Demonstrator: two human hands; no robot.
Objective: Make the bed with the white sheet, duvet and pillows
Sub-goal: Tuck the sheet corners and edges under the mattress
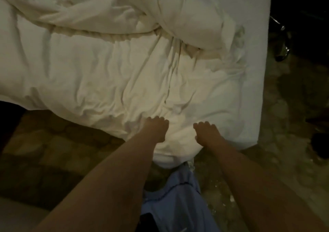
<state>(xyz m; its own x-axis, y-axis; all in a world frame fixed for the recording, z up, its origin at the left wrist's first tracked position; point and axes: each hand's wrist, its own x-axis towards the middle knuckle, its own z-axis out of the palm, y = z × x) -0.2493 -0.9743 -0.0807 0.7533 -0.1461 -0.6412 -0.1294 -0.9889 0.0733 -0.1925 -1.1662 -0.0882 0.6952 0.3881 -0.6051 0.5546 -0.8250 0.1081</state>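
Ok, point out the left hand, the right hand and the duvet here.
left hand [156,128], head view, back of hand.
right hand [206,133], head view, back of hand.
duvet [99,68], head view, wrinkled top surface.

A dim bedroom, perhaps a hotel room: a bed with a plain white mattress [256,71] carries a rumpled white fabric duvet [106,71], standing on dark patterned carpet [53,151], with a shiny chrome chair base [283,43] beside it.

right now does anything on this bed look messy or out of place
Yes. The white duvet lies crumpled and skewed, bunched in a heap toward the far side, leaving the mattress bare along its right edge. The left hand and right hand rest on its near corner, which overhangs the bed.
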